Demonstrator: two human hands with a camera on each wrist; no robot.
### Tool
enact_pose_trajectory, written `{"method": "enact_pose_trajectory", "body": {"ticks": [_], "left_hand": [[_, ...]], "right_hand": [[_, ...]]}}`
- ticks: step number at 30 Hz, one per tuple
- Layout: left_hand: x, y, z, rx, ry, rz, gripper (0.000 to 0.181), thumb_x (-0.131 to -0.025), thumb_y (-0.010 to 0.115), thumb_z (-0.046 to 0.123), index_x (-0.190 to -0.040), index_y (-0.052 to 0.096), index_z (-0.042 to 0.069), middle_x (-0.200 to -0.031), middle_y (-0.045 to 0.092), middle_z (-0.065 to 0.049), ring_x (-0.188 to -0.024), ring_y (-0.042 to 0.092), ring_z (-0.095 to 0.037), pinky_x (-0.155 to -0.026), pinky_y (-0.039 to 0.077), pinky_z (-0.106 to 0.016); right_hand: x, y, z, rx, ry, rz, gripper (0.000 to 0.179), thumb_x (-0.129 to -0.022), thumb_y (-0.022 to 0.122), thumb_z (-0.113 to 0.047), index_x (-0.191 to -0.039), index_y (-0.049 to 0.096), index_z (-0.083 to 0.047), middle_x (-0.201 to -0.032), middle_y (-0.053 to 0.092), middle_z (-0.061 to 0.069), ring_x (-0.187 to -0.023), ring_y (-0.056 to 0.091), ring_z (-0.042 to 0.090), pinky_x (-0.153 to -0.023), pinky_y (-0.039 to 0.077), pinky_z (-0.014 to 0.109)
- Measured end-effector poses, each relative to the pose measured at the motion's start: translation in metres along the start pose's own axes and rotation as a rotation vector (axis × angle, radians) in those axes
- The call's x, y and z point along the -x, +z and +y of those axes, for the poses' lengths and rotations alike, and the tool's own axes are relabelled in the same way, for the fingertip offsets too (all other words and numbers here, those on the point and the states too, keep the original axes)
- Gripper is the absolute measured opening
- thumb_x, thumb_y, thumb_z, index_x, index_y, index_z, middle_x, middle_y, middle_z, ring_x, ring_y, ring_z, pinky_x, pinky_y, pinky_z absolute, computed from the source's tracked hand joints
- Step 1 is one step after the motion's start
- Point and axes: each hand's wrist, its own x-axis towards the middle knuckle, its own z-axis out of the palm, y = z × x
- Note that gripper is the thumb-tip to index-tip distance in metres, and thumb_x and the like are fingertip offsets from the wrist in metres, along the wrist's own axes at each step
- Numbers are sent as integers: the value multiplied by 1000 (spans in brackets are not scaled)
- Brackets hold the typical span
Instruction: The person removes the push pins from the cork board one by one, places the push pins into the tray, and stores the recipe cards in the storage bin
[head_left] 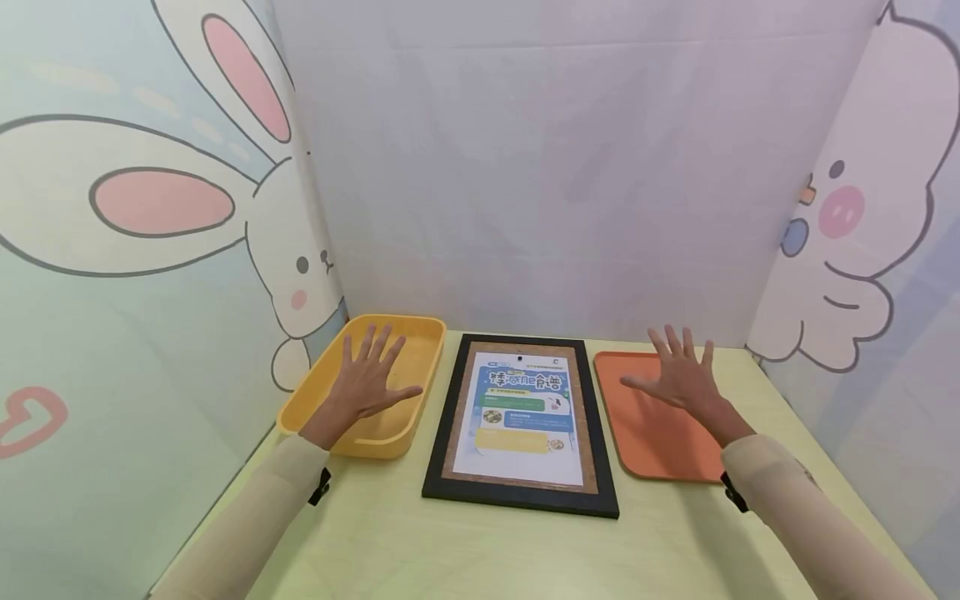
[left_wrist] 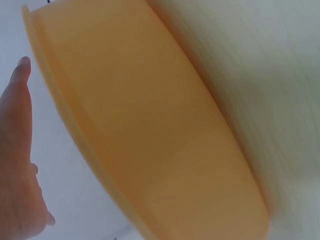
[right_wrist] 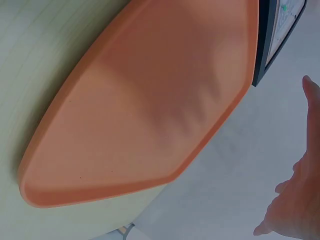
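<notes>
A: Start at the left. What has the left hand [head_left: 366, 385] got?

B: Nothing. Its fingers are straight and fanned wide, thumb out to the right. The bin [head_left: 382, 448] lies beneath them, its long axis running away from the person, much the way the fingers point.

A: Touching?

B: Apart, I think; the left wrist view shows the hand above the rim.

A: And between the hands?

B: The frame [head_left: 522, 497], flat, with the poster [head_left: 525, 417] in it. It lies inward of both thumbs, to the right of the left one and to the left of the right one. Its long axis also runs away from the person.

A: Which hand is nearer to it?

B: I can't tell; both thumbs come near its sides, neither over it.

A: Then the right hand [head_left: 681, 381]?

B: Spread just as wide, holding nothing. The tray [head_left: 641, 429] lies below those fingers, and a hand's shadow falls on it, so I'd judge there's a gap. Height is the relation that counts for both outer things; for the frame, it's sideways reach.
</notes>
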Motion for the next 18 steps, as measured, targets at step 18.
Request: {"method": "enact_pose_trajectory", "body": {"ticks": [18], "left_hand": [[-5,4,5,41,18,-4,109,-85,54,84,-166,28,16,-173,12,-19,-158,5,-44,-118,1,-76]], "right_hand": [[-7,-1,-12,13,-5,-39,118,-83,71,-71,-163,22,1,-166,13,36,-151,4,61,-112,-7,81]]}}
